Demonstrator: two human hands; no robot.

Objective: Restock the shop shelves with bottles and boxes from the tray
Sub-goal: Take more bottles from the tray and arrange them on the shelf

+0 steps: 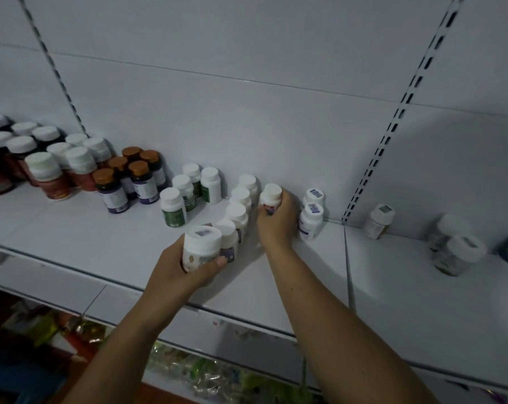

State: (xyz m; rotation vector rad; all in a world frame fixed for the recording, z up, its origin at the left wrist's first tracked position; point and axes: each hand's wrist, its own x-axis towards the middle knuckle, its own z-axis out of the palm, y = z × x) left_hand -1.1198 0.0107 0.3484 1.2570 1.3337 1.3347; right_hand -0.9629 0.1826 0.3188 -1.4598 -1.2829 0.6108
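Gripping a white-capped bottle (270,198) near the back wall, the right hand (277,220) is holding it just beside a row of like bottles (236,212), while the left hand (188,266) is clasping a wider bottle (201,246) at the row's front end. Whether either is resting on the shelf (101,243) I cannot tell. Further out, green-labelled bottles (174,209), brown-capped bottles (137,176) and red bottles (47,176) are filling the left part, so restocking is looking well under way. The right part is carrying only a few bottles (456,252). No boxes are showing, and the tray is out of view.
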